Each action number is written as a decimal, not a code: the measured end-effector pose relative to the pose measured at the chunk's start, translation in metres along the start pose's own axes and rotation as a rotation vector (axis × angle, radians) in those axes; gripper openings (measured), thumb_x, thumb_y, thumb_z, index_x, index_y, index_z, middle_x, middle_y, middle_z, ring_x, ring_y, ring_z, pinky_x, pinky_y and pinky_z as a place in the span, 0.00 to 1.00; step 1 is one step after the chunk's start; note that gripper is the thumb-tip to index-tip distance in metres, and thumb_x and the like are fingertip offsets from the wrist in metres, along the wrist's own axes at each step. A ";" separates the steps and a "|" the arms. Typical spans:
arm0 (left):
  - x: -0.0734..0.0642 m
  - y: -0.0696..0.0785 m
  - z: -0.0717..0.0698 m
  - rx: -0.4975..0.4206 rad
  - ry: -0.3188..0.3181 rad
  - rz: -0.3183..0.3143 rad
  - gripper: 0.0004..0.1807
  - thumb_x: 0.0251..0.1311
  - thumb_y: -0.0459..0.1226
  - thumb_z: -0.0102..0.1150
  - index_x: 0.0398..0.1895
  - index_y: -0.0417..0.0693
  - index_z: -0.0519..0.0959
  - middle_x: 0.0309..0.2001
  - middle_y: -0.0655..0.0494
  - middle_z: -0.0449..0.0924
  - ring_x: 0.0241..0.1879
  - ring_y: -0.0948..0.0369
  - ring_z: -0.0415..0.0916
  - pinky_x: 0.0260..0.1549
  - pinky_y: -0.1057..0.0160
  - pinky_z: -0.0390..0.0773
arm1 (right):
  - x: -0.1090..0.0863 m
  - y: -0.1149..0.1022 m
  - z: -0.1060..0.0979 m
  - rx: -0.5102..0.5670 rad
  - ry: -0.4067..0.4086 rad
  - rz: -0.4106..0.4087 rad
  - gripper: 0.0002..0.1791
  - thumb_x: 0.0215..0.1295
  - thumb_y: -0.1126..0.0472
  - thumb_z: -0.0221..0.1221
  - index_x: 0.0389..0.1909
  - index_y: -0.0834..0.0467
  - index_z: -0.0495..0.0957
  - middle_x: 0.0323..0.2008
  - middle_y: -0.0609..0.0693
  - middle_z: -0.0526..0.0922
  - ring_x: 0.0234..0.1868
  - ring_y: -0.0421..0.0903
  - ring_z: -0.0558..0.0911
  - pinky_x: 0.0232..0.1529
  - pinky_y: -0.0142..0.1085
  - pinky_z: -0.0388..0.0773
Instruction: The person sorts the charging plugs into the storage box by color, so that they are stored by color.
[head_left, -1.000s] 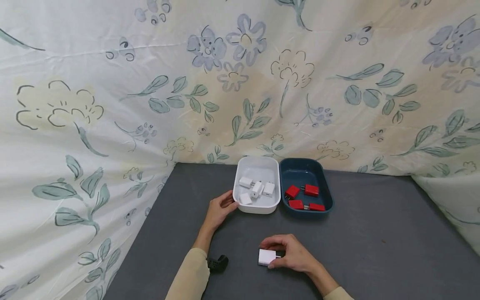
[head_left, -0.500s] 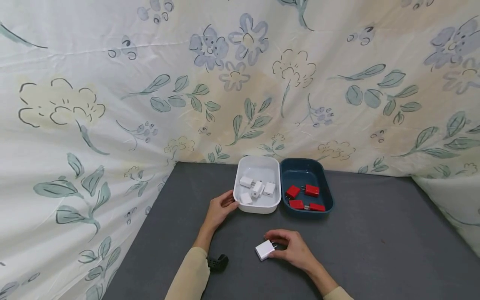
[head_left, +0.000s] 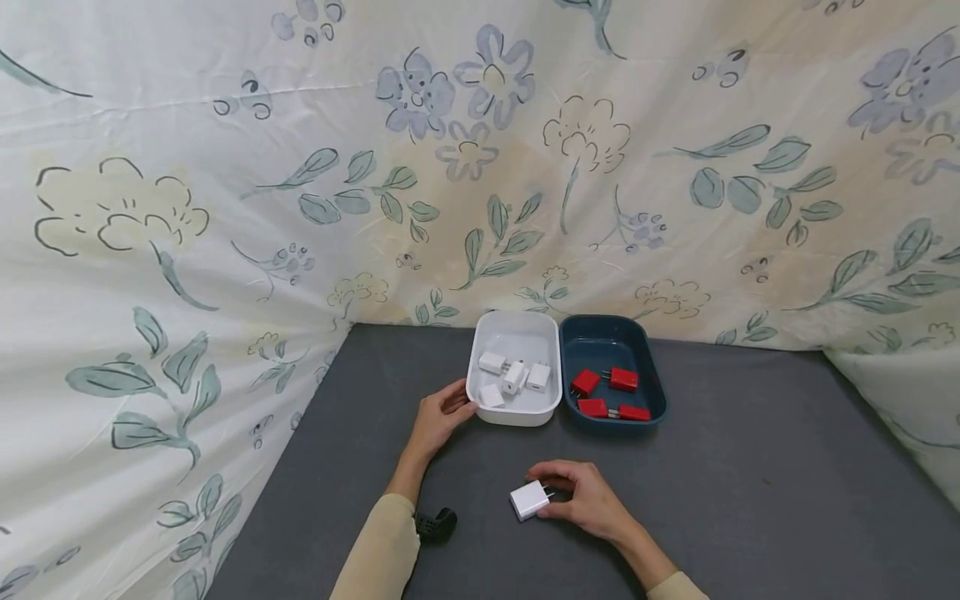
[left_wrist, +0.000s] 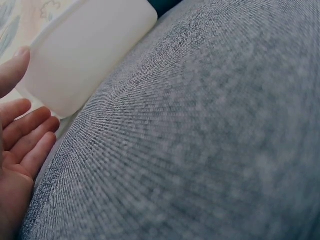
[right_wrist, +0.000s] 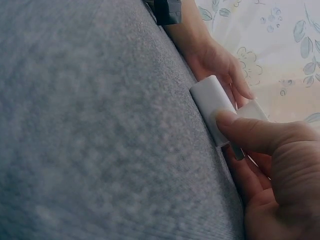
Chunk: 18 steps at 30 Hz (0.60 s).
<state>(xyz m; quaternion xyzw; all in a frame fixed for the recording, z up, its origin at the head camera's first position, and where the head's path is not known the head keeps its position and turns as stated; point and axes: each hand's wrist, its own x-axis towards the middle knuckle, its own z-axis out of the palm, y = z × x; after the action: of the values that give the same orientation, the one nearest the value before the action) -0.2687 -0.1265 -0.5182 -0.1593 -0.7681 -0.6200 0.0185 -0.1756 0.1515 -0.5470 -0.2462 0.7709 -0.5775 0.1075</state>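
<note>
My right hand [head_left: 588, 500] holds a white charger plug [head_left: 529, 500] low over the dark table, in front of the white bin [head_left: 517, 417]. In the right wrist view the thumb presses on one edge of the charger plug [right_wrist: 212, 107], and its metal prongs point back toward the curled fingers. My left hand [head_left: 441, 418] rests against the left side of the white bin near its front corner. Seen from the left wrist, that hand [left_wrist: 25, 140] has loosely bent fingers beside the bin wall [left_wrist: 90, 55], with the thumb by the rim. Several white charger plugs [head_left: 513, 377] lie inside this bin.
A dark blue bin [head_left: 652, 367] stands right beside the white one, with several red charger plugs [head_left: 623, 380] in it. Behind both hangs a floral cloth [head_left: 465, 208]. A black strap [head_left: 437, 525] shows at the left wrist.
The white charger plug has turned in my right hand, from square-on to slanted, and the hand has shifted slightly up and right. My left hand and both bins stay put.
</note>
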 end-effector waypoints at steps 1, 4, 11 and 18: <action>0.000 0.000 0.000 0.001 -0.001 0.000 0.32 0.55 0.38 0.63 0.61 0.33 0.67 0.57 0.34 0.71 0.56 0.46 0.72 0.55 0.51 0.72 | 0.000 0.000 0.000 0.003 -0.001 -0.002 0.30 0.41 0.60 0.72 0.50 0.57 0.77 0.47 0.51 0.82 0.46 0.40 0.81 0.47 0.26 0.78; 0.000 0.000 0.000 0.009 -0.004 -0.008 0.32 0.55 0.39 0.63 0.61 0.33 0.66 0.58 0.35 0.71 0.57 0.48 0.72 0.54 0.54 0.74 | -0.001 0.002 0.000 0.002 -0.004 -0.023 0.29 0.41 0.61 0.72 0.50 0.57 0.77 0.47 0.52 0.81 0.46 0.41 0.81 0.47 0.28 0.78; -0.001 -0.001 -0.001 0.022 -0.007 -0.020 0.33 0.55 0.40 0.63 0.62 0.36 0.66 0.58 0.37 0.71 0.57 0.50 0.72 0.53 0.61 0.75 | -0.001 0.005 0.001 0.014 -0.010 -0.015 0.29 0.41 0.63 0.72 0.49 0.59 0.77 0.47 0.56 0.81 0.45 0.42 0.82 0.47 0.30 0.79; 0.000 -0.001 0.000 0.013 -0.007 -0.015 0.32 0.55 0.39 0.63 0.62 0.35 0.67 0.58 0.36 0.71 0.57 0.48 0.72 0.53 0.60 0.75 | -0.002 -0.018 0.000 0.048 -0.018 0.046 0.28 0.42 0.68 0.71 0.49 0.64 0.77 0.47 0.60 0.81 0.46 0.50 0.81 0.47 0.36 0.79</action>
<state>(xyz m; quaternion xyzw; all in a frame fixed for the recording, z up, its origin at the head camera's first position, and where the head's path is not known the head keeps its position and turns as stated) -0.2690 -0.1264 -0.5194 -0.1555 -0.7732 -0.6147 0.0122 -0.1692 0.1492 -0.5305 -0.2308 0.7613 -0.5910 0.1334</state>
